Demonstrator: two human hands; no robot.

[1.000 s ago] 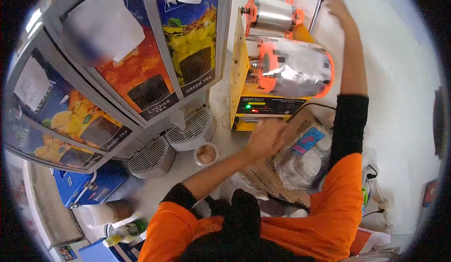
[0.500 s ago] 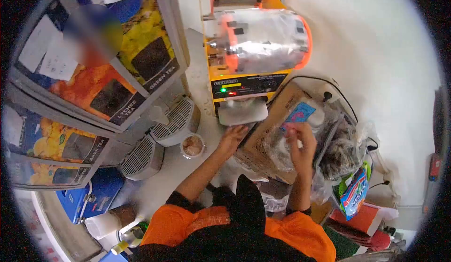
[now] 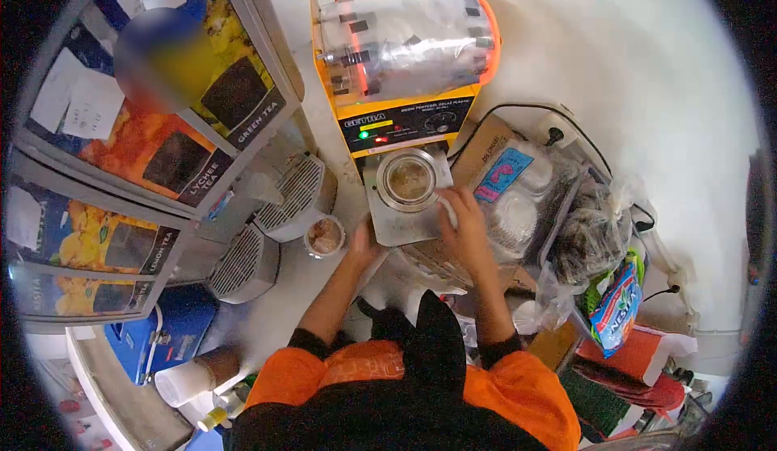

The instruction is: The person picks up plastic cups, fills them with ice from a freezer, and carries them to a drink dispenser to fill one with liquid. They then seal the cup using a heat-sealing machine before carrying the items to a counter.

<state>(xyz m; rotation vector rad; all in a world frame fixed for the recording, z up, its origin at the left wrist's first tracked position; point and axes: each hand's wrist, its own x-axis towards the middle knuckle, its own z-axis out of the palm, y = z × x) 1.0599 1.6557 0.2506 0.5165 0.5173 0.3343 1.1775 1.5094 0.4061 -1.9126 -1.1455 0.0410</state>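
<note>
The metal tray [image 3: 401, 228] of a cup sealing machine [image 3: 405, 123] sticks out toward me, with a round metal ring [image 3: 410, 181] on it. Inside the ring shows a pale brownish round surface; I cannot make out whether it is a cup. My left hand [image 3: 363, 246] is against the tray's left edge, its fingers mostly hidden. Over the tray's right side, my right hand [image 3: 461, 220] has its fingers closed on a small white piece [image 3: 445, 210] next to the ring. A cup with a brown drink [image 3: 324, 236] stands left of my left hand.
Tea dispensers [image 3: 170, 119] with grey drip trays [image 3: 295, 196] line the left. To the right, a box holds clear plastic lids [image 3: 514, 220] and a blue-and-pink packet [image 3: 502, 174]. Plastic bags [image 3: 595, 245] and a Nestea pack [image 3: 617, 317] lie beyond. A blue cooler [image 3: 162, 334] sits lower left.
The tray has come out from under the sealing machine, showing the ring. My right hand has moved left from the box to the tray; my left hand has shifted down and left.
</note>
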